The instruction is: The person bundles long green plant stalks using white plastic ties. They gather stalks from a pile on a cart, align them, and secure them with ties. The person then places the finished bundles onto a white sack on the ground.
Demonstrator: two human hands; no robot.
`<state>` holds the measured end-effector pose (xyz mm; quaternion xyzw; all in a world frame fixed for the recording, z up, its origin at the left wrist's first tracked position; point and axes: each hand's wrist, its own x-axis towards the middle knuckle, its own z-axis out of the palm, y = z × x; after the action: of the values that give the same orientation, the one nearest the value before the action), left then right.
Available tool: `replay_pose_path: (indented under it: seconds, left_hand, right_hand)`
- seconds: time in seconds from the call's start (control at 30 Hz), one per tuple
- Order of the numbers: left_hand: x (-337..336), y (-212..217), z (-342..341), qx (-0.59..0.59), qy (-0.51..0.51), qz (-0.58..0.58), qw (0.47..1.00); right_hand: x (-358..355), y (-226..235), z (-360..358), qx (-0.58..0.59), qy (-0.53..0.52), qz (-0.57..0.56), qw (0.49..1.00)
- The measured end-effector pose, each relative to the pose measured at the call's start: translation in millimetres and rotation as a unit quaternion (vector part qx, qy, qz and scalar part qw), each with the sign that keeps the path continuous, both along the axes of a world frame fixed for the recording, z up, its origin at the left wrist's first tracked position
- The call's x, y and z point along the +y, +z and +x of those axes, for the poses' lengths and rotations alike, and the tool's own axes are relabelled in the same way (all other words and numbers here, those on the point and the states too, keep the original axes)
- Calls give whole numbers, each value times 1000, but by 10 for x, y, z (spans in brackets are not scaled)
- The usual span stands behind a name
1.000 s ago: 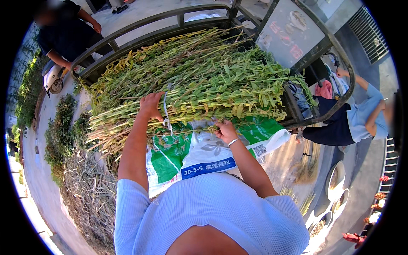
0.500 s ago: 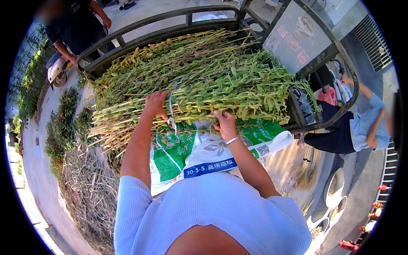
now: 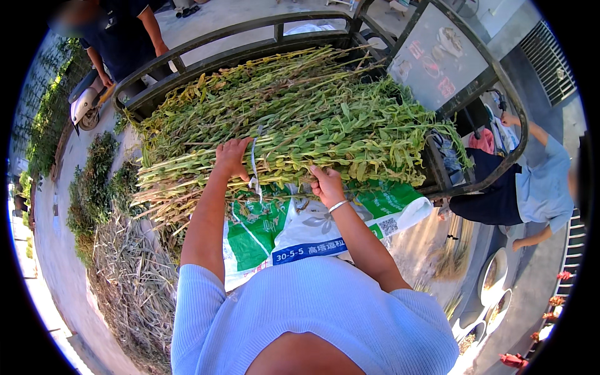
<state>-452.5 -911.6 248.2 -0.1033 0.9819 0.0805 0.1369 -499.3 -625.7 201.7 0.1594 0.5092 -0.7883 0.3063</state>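
A long bundle of green, pod-bearing plant stalks (image 3: 281,154) lies along the near side of a cart bed, its cut ends to the left and leafy tops to the right. A pale strip (image 3: 254,164) runs round it. Just left of that strip, my left hand (image 3: 232,159) rests on the bundle, fingers spread over the top and thumb apart. On the bundle's near edge, my right hand (image 3: 327,187) is closed, thumb and forefinger pinched at a stalk; its inner fingers are partly hidden. Under both hands hangs a green and white woven sack (image 3: 300,226).
More stalks (image 3: 250,103) fill the cart bed behind, inside a dark metal rail (image 3: 231,30). A grey panel (image 3: 437,53) stands at the right end. One person (image 3: 125,44) is at far left, another (image 3: 537,187) at right. Dry stalks (image 3: 134,281) lie on the ground at left.
Both my hands stay at the bundle; the right has shifted slightly left. The person at right has lowered an arm, and the person at far left has moved a little to the right.
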Motion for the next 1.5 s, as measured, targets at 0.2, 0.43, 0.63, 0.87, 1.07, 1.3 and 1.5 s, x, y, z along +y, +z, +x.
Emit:
replay_pose_path:
  seconds: [0.2, 0.43, 0.63, 0.87, 1.07, 1.3, 1.5]
  left_hand:
    - [35, 33, 2, 3, -1, -5, 1000]
    - [46, 75, -9, -16, 12, 7, 1000]
    - [110, 132, -39, -25, 11, 18, 999]
    - [110, 88, -52, -23, 14, -4, 1000]
    - [8, -9, -26, -17, 19, -5, 1000]
    - [42, -30, -44, -32, 25, -15, 999]
    - [55, -43, -39, -8, 10, -5, 1000]
  right_hand:
    - [-234, -49, -69, 9, -18, 96, 995]
    - [165, 132, -65, -10, -18, -8, 1000]
    - [1139, -13, -157, 133, -172, 133, 967]
    - [815, -170, -530, 65, -88, 98, 989]
    - [1297, 13, -717, 135, 6, 160, 978]
    - [2547, 111, -1132, 181, -152, 198, 951]
    - [2439, 117, -975, 272, -196, 253, 908]
